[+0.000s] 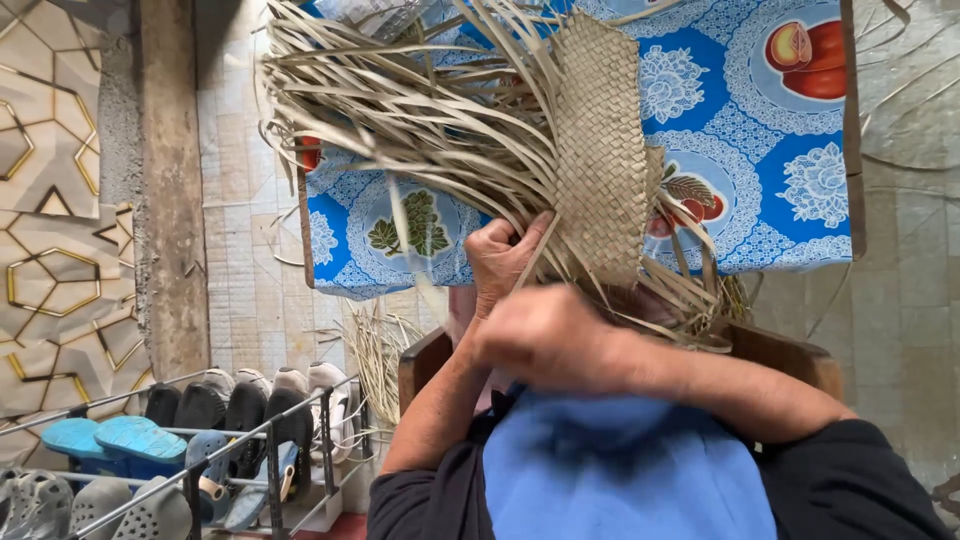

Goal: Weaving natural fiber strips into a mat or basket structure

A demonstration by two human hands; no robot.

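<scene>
A partly woven palm-leaf mat lies over the edge of a table, with long loose palm strips fanning out to the left. My left hand pinches a bundle of these strips at the mat's near edge. Just below it, my right hand is blurred and curled into a fist against the strip ends. Its back faces the camera and hides the fingers. Both forearms reach up from black sleeves over a blue apron.
The table carries a blue cloth printed with white lace and fruit patterns. A dark wooden seat edge is below the hands. A metal shoe rack with several sandals stands at lower left beside a concrete pillar. More loose strips lie on the tiled floor.
</scene>
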